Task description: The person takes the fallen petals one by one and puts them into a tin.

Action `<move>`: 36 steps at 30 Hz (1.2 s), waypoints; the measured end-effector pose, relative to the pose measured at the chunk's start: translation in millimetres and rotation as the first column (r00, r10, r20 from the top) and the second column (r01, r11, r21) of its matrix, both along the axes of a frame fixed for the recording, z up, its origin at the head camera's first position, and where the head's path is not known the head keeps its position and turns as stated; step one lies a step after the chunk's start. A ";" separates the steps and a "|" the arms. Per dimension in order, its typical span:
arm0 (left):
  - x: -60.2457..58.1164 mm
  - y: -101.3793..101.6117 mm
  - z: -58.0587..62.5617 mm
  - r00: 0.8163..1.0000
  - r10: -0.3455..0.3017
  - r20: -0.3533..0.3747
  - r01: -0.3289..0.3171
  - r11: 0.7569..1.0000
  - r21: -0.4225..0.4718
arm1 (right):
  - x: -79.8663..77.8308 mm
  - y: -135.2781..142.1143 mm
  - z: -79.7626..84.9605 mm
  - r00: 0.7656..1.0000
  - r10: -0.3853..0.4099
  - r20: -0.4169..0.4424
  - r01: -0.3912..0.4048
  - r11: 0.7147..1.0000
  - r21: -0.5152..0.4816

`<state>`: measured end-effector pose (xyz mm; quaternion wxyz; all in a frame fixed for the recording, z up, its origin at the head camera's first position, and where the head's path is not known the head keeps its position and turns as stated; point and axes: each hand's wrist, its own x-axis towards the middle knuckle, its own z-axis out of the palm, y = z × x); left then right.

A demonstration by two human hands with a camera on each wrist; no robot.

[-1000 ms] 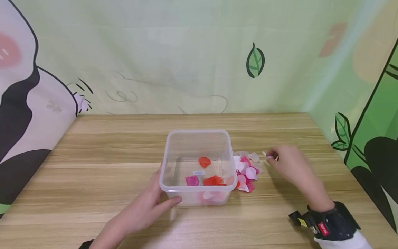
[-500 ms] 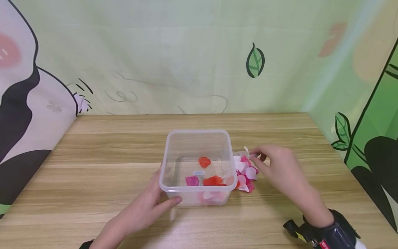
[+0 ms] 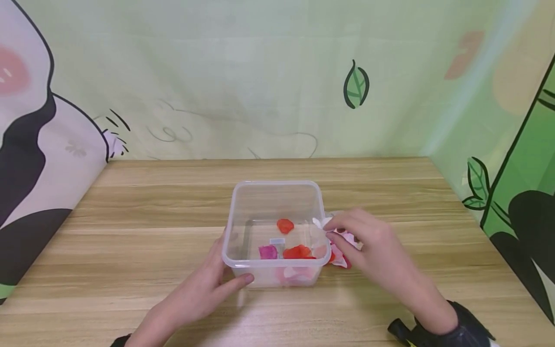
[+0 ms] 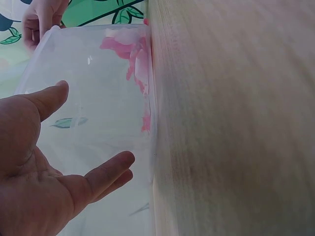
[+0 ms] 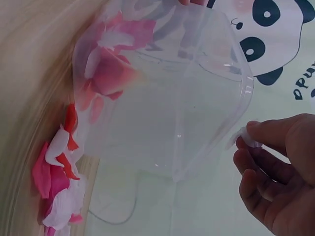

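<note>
A clear plastic box (image 3: 276, 263) stands lidless on the table, with red, purple and pink petals inside. My left hand (image 3: 204, 284) rests against its near left corner, thumb on the front wall; in the left wrist view, the left fingers (image 4: 110, 172) look fairly straight against the plastic. Between thumb and fingertips my right hand (image 3: 368, 246) pinches a white petal (image 5: 252, 139), at the box's right rim. Beside the box on the right lies a pile of pink, white and red petals (image 5: 59, 182), partly hidden by the right hand in the head view.
The wood-grain table (image 3: 165, 202) extends around the box on all sides. Behind it hangs a pale green printed cloth (image 3: 243, 86), and more printed cloth flanks the table left and right.
My right hand has moved left from beyond the petal pile to the box's right rim, carrying the pinched white petal. My left hand and the box have stayed in place.
</note>
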<state>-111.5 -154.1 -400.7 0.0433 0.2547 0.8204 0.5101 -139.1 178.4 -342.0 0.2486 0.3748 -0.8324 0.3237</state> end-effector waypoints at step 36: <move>-0.7 -0.6 -1.1 1.000 0.027 -0.016 -0.028 0.998 -0.060 | -23.4 17.1 -16.0 0.856 -0.399 0.328 0.269 0.887 0.375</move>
